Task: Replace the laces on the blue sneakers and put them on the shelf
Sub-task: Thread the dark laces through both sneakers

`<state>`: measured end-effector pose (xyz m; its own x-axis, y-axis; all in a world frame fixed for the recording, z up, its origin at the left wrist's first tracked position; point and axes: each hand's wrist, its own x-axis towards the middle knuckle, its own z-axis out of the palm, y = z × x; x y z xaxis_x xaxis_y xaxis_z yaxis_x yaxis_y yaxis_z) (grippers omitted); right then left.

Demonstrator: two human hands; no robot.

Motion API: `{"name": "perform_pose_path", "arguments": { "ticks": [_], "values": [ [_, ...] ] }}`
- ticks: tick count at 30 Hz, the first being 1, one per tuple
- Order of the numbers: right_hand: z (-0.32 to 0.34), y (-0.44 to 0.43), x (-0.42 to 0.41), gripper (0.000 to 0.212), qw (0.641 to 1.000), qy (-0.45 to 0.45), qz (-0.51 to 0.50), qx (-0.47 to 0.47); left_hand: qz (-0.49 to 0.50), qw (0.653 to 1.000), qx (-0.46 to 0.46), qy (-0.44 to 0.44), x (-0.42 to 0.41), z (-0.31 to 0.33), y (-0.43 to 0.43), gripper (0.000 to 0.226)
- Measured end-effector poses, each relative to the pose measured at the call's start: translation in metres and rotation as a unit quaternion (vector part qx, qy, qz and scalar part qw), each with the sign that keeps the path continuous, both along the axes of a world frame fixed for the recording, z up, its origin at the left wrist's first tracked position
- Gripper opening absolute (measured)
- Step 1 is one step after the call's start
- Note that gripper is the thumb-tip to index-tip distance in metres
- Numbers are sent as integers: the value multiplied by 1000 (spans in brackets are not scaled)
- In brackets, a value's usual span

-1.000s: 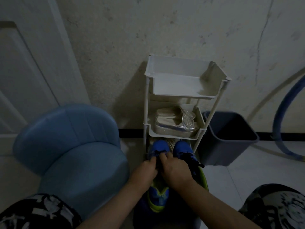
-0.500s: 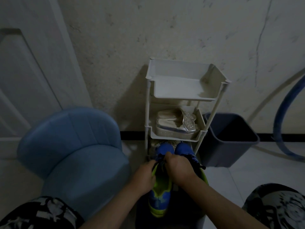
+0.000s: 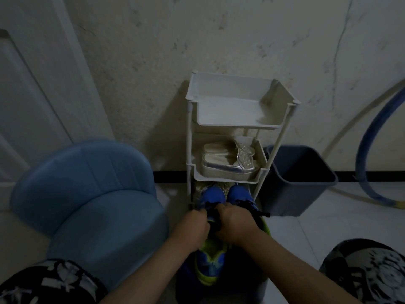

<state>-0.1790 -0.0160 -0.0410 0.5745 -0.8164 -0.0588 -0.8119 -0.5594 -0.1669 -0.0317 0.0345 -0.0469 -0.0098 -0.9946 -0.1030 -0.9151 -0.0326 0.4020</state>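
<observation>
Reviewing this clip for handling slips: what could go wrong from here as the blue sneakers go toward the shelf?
1. A black lace end trails off the right side of the blue sneakers; it may snag a leg of the shelf.
2. The left hand and right hand grip only near the tongues, so the heels could sag or slip.

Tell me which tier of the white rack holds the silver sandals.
The middle tier holds the silver sandals. The top tier shows only its bare tray, and the blue sneakers lie lower, with their toes reaching under the middle one.
</observation>
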Motion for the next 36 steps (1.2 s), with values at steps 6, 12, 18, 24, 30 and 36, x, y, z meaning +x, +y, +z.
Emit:
{"name": "perform_pose_path", "arguments": {
  "ticks": [6, 12, 18, 24, 30, 36],
  "values": [
    [-1, -4, 1, 28, 996, 84, 27, -33, -45, 999, -27, -12, 14, -5, 6, 26],
    [1, -9, -12, 38, 998, 13, 45, 51, -55, 998, -30, 17, 15, -6, 7, 28],
    [31, -20, -31, 39, 995, -60, 13, 73, -2, 995, 43, 88, 25, 14, 8, 37],
    [22, -7, -28, 35, 993, 121, 15, -5, 147, 943, 272, 126, 20, 26, 2, 67],
    [15, -8, -21, 23, 989, 139, 12, -40, 233, 924, 217, 212, 8, 4, 3, 46],
    [20, -14, -24, 23, 1000, 5, -13, 5, 284, 847, 135, 430, 6, 10, -3, 15]
  ]
}}
